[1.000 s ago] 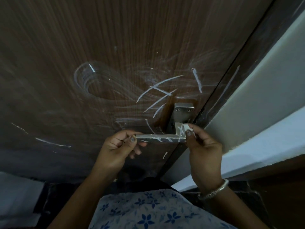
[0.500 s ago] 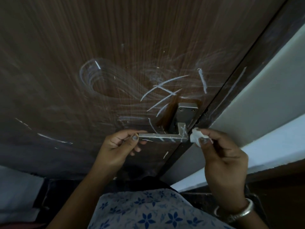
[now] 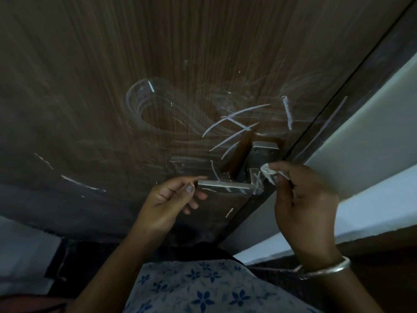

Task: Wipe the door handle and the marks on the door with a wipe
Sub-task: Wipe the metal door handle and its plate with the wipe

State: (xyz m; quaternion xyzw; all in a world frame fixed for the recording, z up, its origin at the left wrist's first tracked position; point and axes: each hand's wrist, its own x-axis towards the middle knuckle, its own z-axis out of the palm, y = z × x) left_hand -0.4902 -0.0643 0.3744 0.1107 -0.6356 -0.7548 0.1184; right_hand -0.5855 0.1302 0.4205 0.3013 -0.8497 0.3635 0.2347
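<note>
A dark brown wooden door (image 3: pixel 158 64) fills the view, streaked with white marks (image 3: pixel 234 123) and smears above and left of the handle. The metal lever handle (image 3: pixel 228 185) carries white streaks and joins a square plate (image 3: pixel 262 151). My left hand (image 3: pixel 168 199) pinches the free left end of the lever between thumb and fingers. My right hand (image 3: pixel 302 199) holds a small crumpled white wipe (image 3: pixel 268 175) against the right corner of the handle, where the lever bends towards the plate.
The dark door frame (image 3: pixel 352 86) runs diagonally on the right, with one long white streak on it. Beyond it lies a pale wall (image 3: pixel 372 143). More white marks (image 3: pixel 79 182) sit low on the left of the door. A silver bangle (image 3: pixel 325 271) circles my right wrist.
My right hand pulled the wipe off the handle's corner to the right, then brought it back against the corner. My left hand kept its pinch on the lever's end.
</note>
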